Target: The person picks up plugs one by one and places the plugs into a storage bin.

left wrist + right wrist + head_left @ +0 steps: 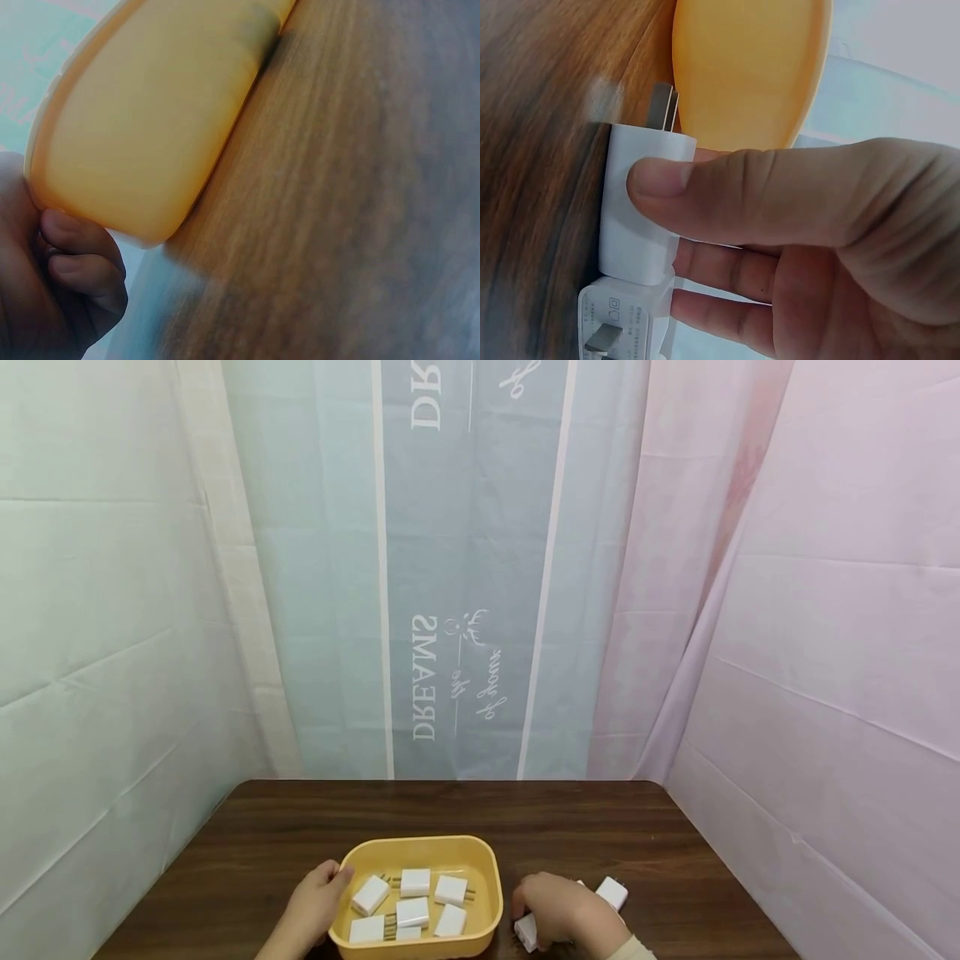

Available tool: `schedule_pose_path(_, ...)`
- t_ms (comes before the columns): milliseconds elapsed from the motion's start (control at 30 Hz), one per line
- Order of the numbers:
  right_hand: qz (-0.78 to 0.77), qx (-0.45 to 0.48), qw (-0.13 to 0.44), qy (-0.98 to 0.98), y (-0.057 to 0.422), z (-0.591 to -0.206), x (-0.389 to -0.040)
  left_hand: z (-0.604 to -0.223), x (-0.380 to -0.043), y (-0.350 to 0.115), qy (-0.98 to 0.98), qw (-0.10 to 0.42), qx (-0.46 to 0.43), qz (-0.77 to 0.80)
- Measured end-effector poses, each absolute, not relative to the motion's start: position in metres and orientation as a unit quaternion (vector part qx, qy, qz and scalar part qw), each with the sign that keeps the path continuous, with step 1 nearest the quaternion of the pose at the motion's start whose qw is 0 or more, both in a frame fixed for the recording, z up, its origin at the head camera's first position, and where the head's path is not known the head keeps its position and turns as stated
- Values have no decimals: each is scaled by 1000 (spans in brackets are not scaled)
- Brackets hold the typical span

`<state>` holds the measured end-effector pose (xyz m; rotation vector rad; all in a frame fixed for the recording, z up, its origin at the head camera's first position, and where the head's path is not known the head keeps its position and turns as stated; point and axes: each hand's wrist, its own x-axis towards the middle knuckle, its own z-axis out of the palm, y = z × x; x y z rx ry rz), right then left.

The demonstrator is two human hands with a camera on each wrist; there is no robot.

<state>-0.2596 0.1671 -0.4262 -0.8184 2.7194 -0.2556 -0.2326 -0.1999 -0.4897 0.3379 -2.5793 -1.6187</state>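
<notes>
Yellow tray [427, 855] of white chargers [412, 912], left hand [315, 902] gripping it, right hand [558, 906] pinching another charger [622, 225] just outside.

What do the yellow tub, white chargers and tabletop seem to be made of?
Yellow tub: probably smooth molded plastic, given its thin, seamless, rounded walls. White chargers: likely hard plastic, satin-smooth with rounded edges; flat prongs look metal from their grey sheen. Tabletop: brown grain suggests wood, though it could be laminate.
</notes>
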Motion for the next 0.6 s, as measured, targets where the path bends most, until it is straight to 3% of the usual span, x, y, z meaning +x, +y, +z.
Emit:
schedule_pose_path(333, -57, -331, 99, 937, 170, -432, -260, -491, -232, -198, -839, 41, 117, -529)
schedule_pose_path(600, -57, -317, 123, 939, 168, -429, -265, -488, -232, -199, -837, 48, 112, -533)
